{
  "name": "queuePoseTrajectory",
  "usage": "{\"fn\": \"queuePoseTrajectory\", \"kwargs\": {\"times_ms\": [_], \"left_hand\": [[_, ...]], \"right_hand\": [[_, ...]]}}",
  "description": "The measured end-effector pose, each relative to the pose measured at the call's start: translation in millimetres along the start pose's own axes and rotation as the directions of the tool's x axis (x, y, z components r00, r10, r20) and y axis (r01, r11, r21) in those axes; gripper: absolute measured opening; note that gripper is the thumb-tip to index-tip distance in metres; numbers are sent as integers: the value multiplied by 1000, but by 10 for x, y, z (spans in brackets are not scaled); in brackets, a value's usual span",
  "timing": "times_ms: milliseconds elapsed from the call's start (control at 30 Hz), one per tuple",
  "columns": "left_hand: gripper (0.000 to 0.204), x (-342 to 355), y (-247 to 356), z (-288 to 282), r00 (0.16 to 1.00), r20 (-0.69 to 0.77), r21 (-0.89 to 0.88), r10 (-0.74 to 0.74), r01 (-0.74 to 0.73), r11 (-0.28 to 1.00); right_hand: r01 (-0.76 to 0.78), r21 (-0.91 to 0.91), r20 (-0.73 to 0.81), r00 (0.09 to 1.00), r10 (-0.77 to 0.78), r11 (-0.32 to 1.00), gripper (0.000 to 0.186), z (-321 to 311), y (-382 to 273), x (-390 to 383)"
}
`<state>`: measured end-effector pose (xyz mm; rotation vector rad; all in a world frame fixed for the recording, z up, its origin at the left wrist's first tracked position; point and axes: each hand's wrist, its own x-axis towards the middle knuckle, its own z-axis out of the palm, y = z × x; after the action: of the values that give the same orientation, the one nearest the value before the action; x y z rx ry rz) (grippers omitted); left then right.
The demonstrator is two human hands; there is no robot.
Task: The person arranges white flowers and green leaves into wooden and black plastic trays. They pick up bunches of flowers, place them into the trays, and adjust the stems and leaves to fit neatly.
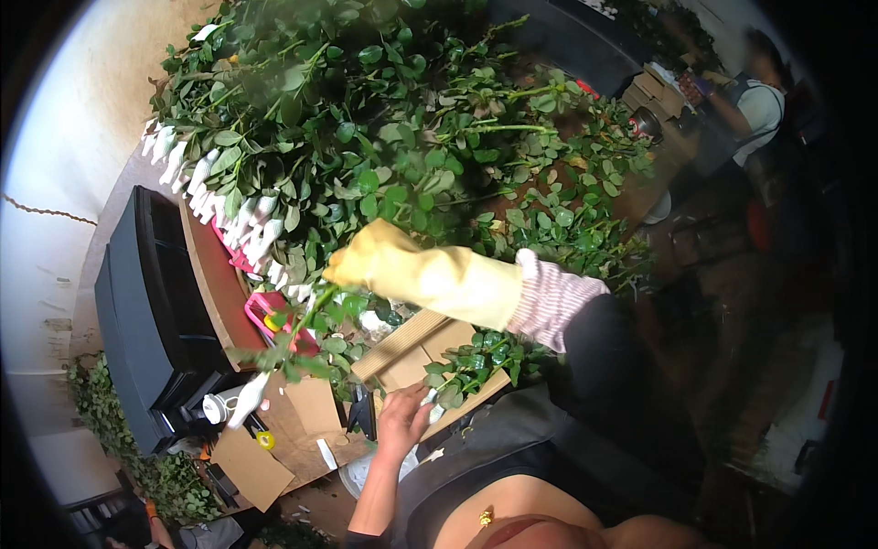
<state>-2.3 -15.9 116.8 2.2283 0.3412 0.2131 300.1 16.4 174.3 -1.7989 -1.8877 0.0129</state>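
My right hand (357,261), in a long yellow glove, is closed on a leafy stem (315,311); at its lower left end is a white-wrapped flower head (247,400), slightly blurred. My bare left hand (407,412) is lower, at the edge of the wooden and cardboard work surface (402,366), with its fingers curled on a white-wrapped head (430,401) of another leafy stem (485,357). Pink plastic tools (270,306) lie left of my gloved hand.
A big pile of leafy stems (384,119) with white-wrapped heads (206,178) fills the top. A black slotted unit (146,302), a white cup (217,410), tape (265,439) and cardboard (247,467) are at left. A co-worker (759,110) is at upper right, another's arm (155,522) at lower left.
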Motion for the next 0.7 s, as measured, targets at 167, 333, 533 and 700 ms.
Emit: {"fn": "queuePoseTrajectory", "kwargs": {"times_ms": [167, 333, 533, 700], "left_hand": [[29, -74, -46, 31, 993, 27, -92, -116, 118, 989], [29, -105, -59, -27, 999, -21, 11, -24, 24, 1000], [29, 137, -59, -31, 996, 33, 28, 79, -80, 996], [30, -151, -23, -21, 997, -68, 7, -32, 33, 999]], "right_hand": [[222, -134, -78, 969, -234, 966, 24, -914, -1032, -365], [-197, -304, 454, 830, 324, 932, 19, 234, -319, 306], [-321, -594, 314, 751, 581, 737, 14, 1327, 325, 325], [-641, 57, 551, 660, 511, 766, 21, -489, -1059, 468]]}}
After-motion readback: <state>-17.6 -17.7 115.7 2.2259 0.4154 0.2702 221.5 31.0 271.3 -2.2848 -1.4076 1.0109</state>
